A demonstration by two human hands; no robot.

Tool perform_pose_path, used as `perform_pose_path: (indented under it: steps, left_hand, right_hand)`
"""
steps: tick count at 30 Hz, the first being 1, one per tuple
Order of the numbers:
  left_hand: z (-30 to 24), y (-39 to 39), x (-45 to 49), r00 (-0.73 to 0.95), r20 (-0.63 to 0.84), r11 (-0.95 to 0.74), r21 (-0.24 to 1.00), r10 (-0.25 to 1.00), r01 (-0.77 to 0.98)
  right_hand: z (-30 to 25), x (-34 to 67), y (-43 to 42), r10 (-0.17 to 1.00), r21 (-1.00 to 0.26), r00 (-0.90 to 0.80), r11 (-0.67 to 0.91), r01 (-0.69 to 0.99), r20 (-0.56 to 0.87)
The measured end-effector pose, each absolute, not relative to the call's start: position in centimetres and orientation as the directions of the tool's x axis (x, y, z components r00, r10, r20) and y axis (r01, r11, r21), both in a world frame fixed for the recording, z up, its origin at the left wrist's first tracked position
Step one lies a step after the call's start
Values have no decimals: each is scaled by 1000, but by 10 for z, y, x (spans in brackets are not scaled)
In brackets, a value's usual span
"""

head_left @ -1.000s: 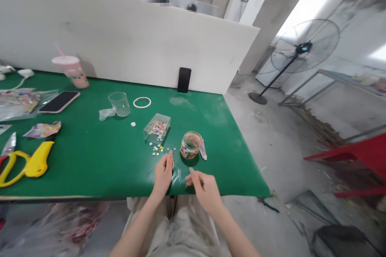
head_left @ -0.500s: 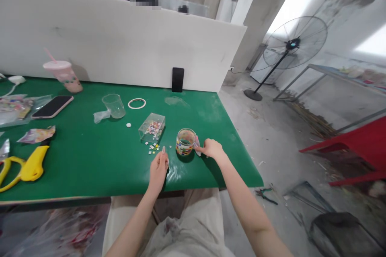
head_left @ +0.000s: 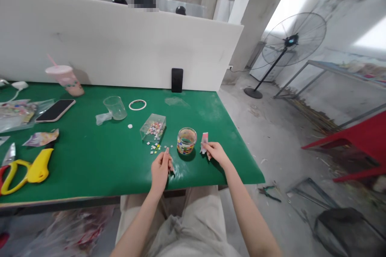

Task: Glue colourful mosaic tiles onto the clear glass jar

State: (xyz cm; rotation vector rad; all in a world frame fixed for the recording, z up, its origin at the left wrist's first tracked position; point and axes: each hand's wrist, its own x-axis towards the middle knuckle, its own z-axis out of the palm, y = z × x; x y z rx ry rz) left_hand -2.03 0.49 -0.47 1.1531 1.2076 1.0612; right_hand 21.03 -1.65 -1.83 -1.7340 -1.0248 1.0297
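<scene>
My right hand (head_left: pixel 216 153) pinches a small, flat pink-and-white piece (head_left: pixel 204 141), perhaps a tube or packet, just right of a glass jar (head_left: pixel 186 145). Colourful mosaic tiles cover the jar's side, and it stands upright on the green table. My left hand (head_left: pixel 161 168) is closed near the table's front edge, thumb on top; what its fingers hold, if anything, is too small to make out. Beyond it, a clear plastic box (head_left: pixel 153 127) lies on its side with many small tiles inside. Loose tiles and stars (head_left: pixel 156 147) are scattered between that box and my left hand.
To the left are yellow-handled scissors (head_left: pixel 39 166), a phone (head_left: pixel 56 110), a pink cup with straw (head_left: pixel 66 81) and a clear cup (head_left: pixel 116 108). A white ring (head_left: pixel 137 105) lies farther back. A black phone (head_left: pixel 177 80) leans against the white partition (head_left: pixel 120 44).
My right hand has lifted the pink-and-white piece and moved it slightly right, away from the jar. My left hand has stayed nearly in place. The view has shifted slightly.
</scene>
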Motion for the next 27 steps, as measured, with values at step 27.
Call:
perform_pose_path:
  steps: [27]
  left_hand:
    - [-8,-15,14,264,-229,244,970,937,-23]
  right_hand:
    - [2,106,-48,887,-902,406,-29,-431,-222]
